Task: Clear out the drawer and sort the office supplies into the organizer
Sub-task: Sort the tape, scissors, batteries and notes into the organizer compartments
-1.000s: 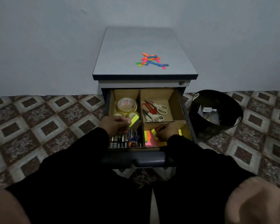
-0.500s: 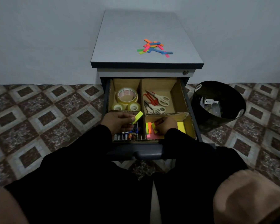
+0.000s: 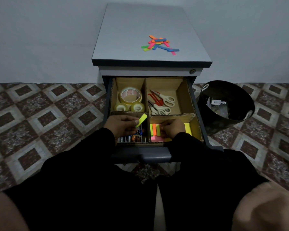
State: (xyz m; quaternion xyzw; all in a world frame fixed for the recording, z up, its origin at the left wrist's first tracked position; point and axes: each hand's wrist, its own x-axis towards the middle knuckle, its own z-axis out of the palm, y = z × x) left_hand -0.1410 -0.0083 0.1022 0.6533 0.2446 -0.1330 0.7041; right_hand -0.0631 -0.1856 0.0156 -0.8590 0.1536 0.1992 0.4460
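Observation:
The open drawer holds a cardboard organizer with four compartments. Tape rolls lie back left, scissors back right, pens and batteries front left, sticky note pads front right. My left hand pinches a yellow-green sticky strip pad above the pen compartment. My right hand rests fingers-down on the sticky notes in the front right compartment, beside a yellow pad; whether it grips one I cannot tell.
Loose coloured sticky strips lie scattered on the grey cabinet top. A black waste bin with scraps stands to the right of the cabinet. Patterned floor tiles surround it; my knees fill the foreground.
The view has shifted slightly closer. My left hand keeps the yellow-green pad almost in place; my right hand has stayed among the sticky notes, with more orange and yellow strips now showing beside it.

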